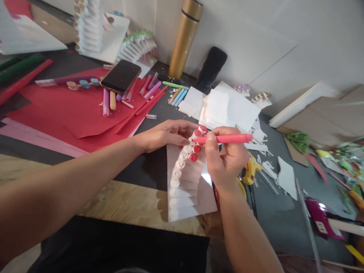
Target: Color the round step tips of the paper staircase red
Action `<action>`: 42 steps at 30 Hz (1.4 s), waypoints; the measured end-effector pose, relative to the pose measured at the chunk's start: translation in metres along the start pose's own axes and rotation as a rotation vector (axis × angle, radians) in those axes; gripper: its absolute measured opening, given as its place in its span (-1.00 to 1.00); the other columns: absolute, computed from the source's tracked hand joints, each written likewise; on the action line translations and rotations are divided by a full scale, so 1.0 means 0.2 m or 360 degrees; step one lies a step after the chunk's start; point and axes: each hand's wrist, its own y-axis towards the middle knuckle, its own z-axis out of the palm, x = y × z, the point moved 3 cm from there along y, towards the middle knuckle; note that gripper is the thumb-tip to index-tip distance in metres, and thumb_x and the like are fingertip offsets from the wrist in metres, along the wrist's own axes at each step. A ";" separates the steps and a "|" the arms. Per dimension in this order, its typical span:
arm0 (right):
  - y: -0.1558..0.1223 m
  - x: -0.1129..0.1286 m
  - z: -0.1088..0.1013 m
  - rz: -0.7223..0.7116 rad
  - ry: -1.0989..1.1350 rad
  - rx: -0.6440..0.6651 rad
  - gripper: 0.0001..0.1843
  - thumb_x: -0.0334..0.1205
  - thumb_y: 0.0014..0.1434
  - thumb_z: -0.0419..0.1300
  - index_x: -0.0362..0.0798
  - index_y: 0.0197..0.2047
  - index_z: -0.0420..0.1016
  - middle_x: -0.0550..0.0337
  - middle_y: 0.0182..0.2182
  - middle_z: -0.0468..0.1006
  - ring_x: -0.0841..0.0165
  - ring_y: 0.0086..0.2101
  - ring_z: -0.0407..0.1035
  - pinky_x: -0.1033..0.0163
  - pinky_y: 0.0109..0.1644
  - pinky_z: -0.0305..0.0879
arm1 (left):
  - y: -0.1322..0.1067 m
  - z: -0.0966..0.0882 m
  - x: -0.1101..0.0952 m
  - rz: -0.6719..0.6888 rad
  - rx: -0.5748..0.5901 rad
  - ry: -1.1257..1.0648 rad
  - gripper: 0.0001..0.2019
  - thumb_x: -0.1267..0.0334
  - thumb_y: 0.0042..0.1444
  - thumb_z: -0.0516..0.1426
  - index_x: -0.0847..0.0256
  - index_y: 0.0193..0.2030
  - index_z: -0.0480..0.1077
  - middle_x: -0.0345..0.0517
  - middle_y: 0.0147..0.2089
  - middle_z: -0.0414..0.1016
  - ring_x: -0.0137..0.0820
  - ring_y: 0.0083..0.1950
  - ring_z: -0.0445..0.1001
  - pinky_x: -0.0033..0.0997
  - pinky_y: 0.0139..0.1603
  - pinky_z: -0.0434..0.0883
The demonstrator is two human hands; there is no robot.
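My right hand [226, 159] is closed around a red marker [234, 138], its tip pointing left at the rolled white rosettes. The rosettes [177, 173] run in a curved row along stacked white strips, like a small spiral stair, on a white board [206, 203]. Several rosettes at the top end are red [193, 157]; the lower ones are white. With thumb and fingers my left hand [167, 136] pinches a rosette at the upper end, close to the marker tip. Its far fingertips are partly hidden.
Red paper sheets [85, 113], a phone [121, 76] and several markers lie on the left. A gold flask [184, 40] and a black case [212, 67] stand at the back. White scraps [264, 167], a yellow glue gun [250, 170] and a magenta tool [321, 218] lie right.
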 end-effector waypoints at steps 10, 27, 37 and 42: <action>0.00 0.00 0.00 -0.0008 0.0015 0.0003 -0.97 -0.31 0.19 0.17 -0.02 -0.31 0.41 0.31 -0.46 0.47 0.50 -0.49 0.28 0.30 -0.39 0.23 | 0.01 0.00 0.01 0.0001 0.0001 -0.0018 -0.50 0.39 0.08 0.22 0.22 0.21 0.42 0.01 -0.13 0.58 -0.19 0.06 0.52 -0.20 0.06 0.42; 0.00 -0.01 -0.01 0.0051 -0.0048 -0.0030 -0.94 -0.26 0.22 0.16 -0.03 -0.30 0.41 0.30 -0.45 0.45 0.51 -0.49 0.27 0.30 -0.40 0.20 | 0.00 0.00 0.00 -0.0012 0.0021 -0.0021 -0.50 0.37 0.10 0.23 0.21 0.22 0.41 0.03 -0.08 0.59 -0.17 0.10 0.52 -0.13 0.13 0.41; 0.00 -0.01 0.00 0.0032 -0.0029 -0.0009 -0.96 -0.28 0.22 0.17 -0.03 -0.27 0.43 0.29 -0.43 0.48 0.50 -0.45 0.33 0.30 -0.36 0.24 | 0.00 0.00 0.01 -0.0011 0.0016 0.0010 -0.48 0.36 0.08 0.23 0.20 0.23 0.41 0.04 -0.07 0.58 -0.23 0.00 0.52 -0.23 0.02 0.43; 0.01 0.00 0.00 0.0033 0.0015 -0.0014 -0.96 -0.28 0.22 0.17 -0.03 -0.28 0.43 0.31 -0.44 0.48 0.49 -0.43 0.35 0.30 -0.34 0.25 | 0.00 0.00 0.00 -0.0013 0.0015 0.0004 -0.49 0.35 0.08 0.23 0.18 0.21 0.42 0.03 -0.07 0.58 -0.22 0.04 0.51 -0.26 0.01 0.42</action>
